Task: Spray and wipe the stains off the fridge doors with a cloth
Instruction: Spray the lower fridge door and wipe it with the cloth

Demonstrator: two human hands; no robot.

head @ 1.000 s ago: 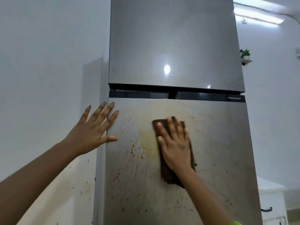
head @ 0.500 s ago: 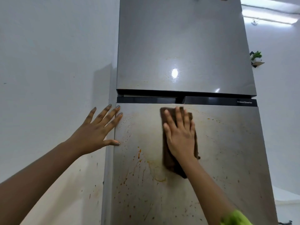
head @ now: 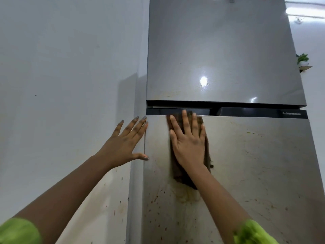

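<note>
Right hand (head: 189,145) flat, fingers straight and slightly spread, pressing a brown cloth (head: 208,152) on the lower fridge door (head: 255,164). Nothing is pinched; the cloth is held by palm pressure only. Fingertips reach the top of the door, at the dark handle strip (head: 246,112). The cloth tail hangs out below the wrist.

Left hand (head: 123,147) fingers spread, holding nothing. Thumb and fingertips are at the door's left edge, beside the cloth hand, apparently bracing.

Stains:
- Yellowish smear (head: 186,194) just below the cloth tail.
- Orange-brown spatter (head: 157,197) down-left of the grip, unwiped.
- Faint marks to the right of the grip.
- Specks also on the wall (head: 61,67) under the left wrist.

The upper door (head: 219,50) above the fingertips looks mostly clean. No spray bottle in view.

Risks:
- With no curl on the cloth, lighter pressure or a fast stroke could make it slip or bunch, leaving bare fingers rubbing the door.
- A loaded cloth could drag the yellow smear into streaks across wiped metal.
- Fingertips could push grime into the handle strip.
- The low spatter may be missed.
- Dry spots likely need more spray.
</note>
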